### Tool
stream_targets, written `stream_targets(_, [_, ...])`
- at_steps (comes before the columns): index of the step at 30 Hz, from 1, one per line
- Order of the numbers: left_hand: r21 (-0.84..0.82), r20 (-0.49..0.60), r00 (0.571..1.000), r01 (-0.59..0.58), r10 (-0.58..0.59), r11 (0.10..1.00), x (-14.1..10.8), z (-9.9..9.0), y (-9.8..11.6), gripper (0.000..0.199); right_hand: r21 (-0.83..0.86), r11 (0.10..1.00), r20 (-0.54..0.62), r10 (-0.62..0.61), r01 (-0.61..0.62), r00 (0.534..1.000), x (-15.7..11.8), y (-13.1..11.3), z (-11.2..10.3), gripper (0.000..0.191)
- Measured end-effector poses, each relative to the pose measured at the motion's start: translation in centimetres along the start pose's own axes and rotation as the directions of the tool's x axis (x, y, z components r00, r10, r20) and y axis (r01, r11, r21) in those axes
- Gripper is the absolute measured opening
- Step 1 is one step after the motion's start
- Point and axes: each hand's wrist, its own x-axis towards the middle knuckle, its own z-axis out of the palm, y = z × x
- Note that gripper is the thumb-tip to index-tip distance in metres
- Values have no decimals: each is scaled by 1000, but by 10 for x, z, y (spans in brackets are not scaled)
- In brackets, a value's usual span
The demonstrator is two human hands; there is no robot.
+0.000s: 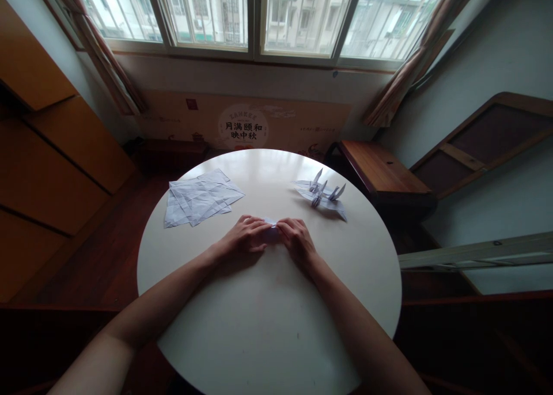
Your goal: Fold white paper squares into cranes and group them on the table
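Observation:
Between my two hands, near the middle of the round white table (276, 303), is a small piece of folded paper (272, 234). My left hand (247, 232) grips its left side, with the fingers bent over the top edge. On the other side my right hand (296, 238) pinches the paper's upper right edge. The fingers nearly meet at the top and cover much of the sheet, so its exact folds cannot be made out.
Creased sheets of paper (201, 198) lie overlapping at the table's back left. Folded paper cranes (322, 193) stand at the back right. Beyond the table are a wooden bench (384, 167) on the right and a printed panel (173, 116) under the window.

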Motion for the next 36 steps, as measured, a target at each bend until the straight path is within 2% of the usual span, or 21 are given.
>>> stream_targets(6, [15,-33,999,2,-1,1000,0,5,-3,57,23,1000,-42,2,-1,999,1,-3,-2,15])
stream_targets(11, [38,-37,999,-30,31,999,0,5,-11,44,29,998,-61,-48,50,997,2,-3,-1,16])
stream_targets(16, [71,-142,989,-27,37,997,0,6,-13,22,53,992,-58,-110,113,992,2,-3,-1,14])
stream_targets(20, [42,-255,967,33,-21,999,1,3,-9,18,9,997,-204,-77,81,976,0,-5,-4,15])
stream_targets(23, [-67,-346,930,112,-128,991,2,-1,-6,17,-40,999,-335,-19,5,942,-1,-6,-5,31])
stream_targets(25, [-224,-379,886,193,-268,955,4,-4,-4,17,-63,997,-427,11,-42,904,-2,-7,-6,41])
stream_targets(27, [-423,-358,828,268,-432,866,6,-7,-3,19,-66,995,-500,32,-75,865,-2,-7,-5,47])
stream_targets(29, [-590,-266,783,329,-563,737,7,-9,-4,30,-64,994,-524,39,-84,851,-2,-6,-5,50])
stream_targets(31, [-667,-140,770,391,-623,634,7,-9,-7,46,-70,995,-501,21,-65,865,-3,-6,-5,49])
stream_targets(32, [-669,-89,774,419,-626,614,6,-8,-9,50,-74,996,-471,7,-47,882,-3,-5,-5,48])
stream_targets(34, [-613,-45,796,455,-604,645,5,-7,-12,48,-68,998,-357,-30,6,933,-3,-5,-4,42])
stream_targets(36, [-511,-54,825,461,-562,726,3,-5,-14,37,-36,997,-195,-79,73,978,-2,-4,-3,38])
